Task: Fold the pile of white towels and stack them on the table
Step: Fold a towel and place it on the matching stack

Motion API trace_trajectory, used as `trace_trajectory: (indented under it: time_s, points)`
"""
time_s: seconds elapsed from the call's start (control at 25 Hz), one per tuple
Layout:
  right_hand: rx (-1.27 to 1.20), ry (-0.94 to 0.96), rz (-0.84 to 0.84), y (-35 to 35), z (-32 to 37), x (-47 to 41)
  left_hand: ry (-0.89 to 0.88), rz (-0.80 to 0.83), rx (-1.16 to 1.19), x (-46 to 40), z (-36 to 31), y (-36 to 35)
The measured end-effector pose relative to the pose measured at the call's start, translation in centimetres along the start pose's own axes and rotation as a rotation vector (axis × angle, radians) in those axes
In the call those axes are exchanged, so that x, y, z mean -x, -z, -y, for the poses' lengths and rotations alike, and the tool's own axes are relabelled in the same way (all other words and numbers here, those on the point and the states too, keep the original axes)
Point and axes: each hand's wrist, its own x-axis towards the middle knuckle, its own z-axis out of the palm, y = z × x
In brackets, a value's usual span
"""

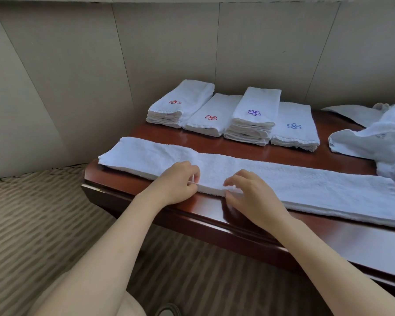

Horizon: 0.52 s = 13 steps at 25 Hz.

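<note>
Hands: our left hand point(177, 182) and right hand point(252, 192) pinch the long folded towel's point(306, 183) near edge.
Handling: soft, limp; we should grip its ends.

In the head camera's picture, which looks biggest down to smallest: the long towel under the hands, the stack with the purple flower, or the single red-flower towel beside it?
1. Long towel, by far the largest, though it lies nearest the camera.
2. Purple-flower stack.
3. Red-flower towel; these two look close, so their order is unsure.
</note>
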Motion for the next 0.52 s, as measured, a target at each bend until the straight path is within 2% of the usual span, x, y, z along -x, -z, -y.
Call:
trace_trajectory:
  time_s: [0.16, 0.28, 0.32, 0.36, 0.4, 0.48, 0.52]
  points:
    - [0.063, -0.047, 0.006, 0.8, -1.9, 1.3, 0.018, 0.025, -0.093, -0.1, -0.7, 0.2]
    - [0.047, -0.038, -0.03, 0.6, -2.1, 2.3, 0.163, 0.07, 0.127, -0.3, -0.5, 1.1]
    - [0.064, -0.038, -0.066, 0.5, -2.0, 2.2, 0.246, 0.054, 0.22, -0.5, -0.2, 1.6]
    - [0.081, -0.045, -0.12, 0.3, -1.6, 1.6, 0.32, 0.016, 0.215, -0.7, 0.6, 2.0]
    - [0.082, -0.049, -0.184, 0.0, -1.1, 0.8, 0.372, -0.008, 0.076, -0.8, 1.6, 2.1]
    - [0.053, -0.017, -0.308, -0.7, 0.6, -1.5, 0.433, 0.068, -0.23, -0.4, 3.5, 1.9]
    - [0.048, 0.012, -0.33, -1.3, 1.5, -2.7, 0.454, 0.116, -0.278, -0.1, 4.4, 1.8]
